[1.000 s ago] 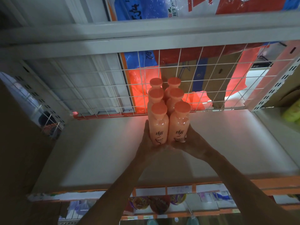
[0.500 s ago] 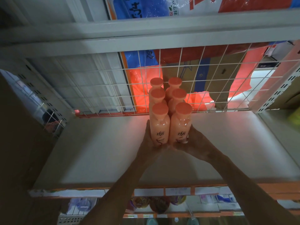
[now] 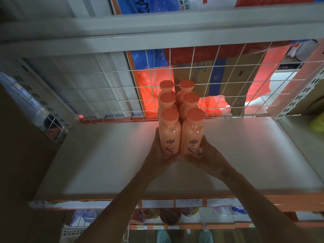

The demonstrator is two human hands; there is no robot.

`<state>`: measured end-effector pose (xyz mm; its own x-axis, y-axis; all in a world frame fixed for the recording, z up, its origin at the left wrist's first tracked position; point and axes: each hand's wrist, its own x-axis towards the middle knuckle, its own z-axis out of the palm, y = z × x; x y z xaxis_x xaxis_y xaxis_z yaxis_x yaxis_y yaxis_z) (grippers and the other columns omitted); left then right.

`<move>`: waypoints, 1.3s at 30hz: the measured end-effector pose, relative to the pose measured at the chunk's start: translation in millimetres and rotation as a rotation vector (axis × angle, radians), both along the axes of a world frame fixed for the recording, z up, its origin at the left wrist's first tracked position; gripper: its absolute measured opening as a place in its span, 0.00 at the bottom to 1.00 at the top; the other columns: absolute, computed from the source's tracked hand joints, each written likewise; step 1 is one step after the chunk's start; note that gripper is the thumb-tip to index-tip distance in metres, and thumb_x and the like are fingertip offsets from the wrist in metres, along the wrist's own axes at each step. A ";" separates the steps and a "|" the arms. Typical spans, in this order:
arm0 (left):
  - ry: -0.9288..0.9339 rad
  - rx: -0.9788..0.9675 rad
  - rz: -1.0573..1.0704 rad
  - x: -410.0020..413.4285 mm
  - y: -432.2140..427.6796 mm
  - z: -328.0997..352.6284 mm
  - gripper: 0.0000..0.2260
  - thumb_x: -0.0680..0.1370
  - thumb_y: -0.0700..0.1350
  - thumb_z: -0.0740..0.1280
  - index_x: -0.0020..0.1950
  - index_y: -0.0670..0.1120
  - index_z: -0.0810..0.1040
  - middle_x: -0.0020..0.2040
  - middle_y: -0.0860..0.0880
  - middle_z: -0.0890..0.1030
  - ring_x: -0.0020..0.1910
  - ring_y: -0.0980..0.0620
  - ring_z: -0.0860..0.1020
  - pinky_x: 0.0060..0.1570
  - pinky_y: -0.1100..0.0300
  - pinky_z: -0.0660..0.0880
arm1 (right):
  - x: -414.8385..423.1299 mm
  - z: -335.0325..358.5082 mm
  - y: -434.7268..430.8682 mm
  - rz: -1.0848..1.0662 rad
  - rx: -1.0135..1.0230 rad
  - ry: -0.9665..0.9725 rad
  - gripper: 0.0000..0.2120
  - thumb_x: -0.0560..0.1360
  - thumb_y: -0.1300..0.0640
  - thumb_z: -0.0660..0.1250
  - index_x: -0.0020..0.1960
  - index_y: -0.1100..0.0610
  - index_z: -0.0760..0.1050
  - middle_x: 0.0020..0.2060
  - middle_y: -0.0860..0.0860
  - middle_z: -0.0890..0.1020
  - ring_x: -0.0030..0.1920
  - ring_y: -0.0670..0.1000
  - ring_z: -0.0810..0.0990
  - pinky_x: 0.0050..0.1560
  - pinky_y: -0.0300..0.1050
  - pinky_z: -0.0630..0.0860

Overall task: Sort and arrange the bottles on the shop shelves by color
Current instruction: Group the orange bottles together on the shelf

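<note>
Several pink-orange bottles [image 3: 180, 120] with round orange caps stand upright in two tight columns on the white shelf [image 3: 98, 163], their far end close to the wire grid. My left hand [image 3: 156, 153] cups the left side and base of the nearest left bottle [image 3: 170, 137]. My right hand [image 3: 201, 155] wraps the base and right side of the nearest right bottle [image 3: 192, 137]. Both hands press the two columns together from the front. The fingers behind the bottles are hidden.
A white wire grid [image 3: 219, 81] backs the shelf, with cardboard boxes and red plastic behind it. A shelf board [image 3: 157, 30] hangs overhead. An orange price rail [image 3: 192, 202] edges the front; packaged goods sit on the lower shelf [image 3: 168, 216]. Perforated uprights [image 3: 301, 95] flank the sides.
The bottles and both hands have stayed almost in place on the shelf; only the view has shifted slightly.
</note>
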<state>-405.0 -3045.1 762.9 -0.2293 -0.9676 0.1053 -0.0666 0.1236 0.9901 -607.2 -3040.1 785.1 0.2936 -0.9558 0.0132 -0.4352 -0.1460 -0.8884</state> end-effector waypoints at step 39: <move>-1.142 -0.345 0.393 -4.3 80.6 -20.9 0.23 0.79 0.59 0.58 0.63 0.43 0.75 0.57 0.45 0.78 0.58 0.44 0.76 0.60 0.51 0.74 | -53.8 -26.5 31.2 -0.040 -0.218 0.629 0.35 0.78 0.43 0.62 0.77 0.62 0.60 0.73 0.59 0.68 0.72 0.59 0.67 0.70 0.50 0.66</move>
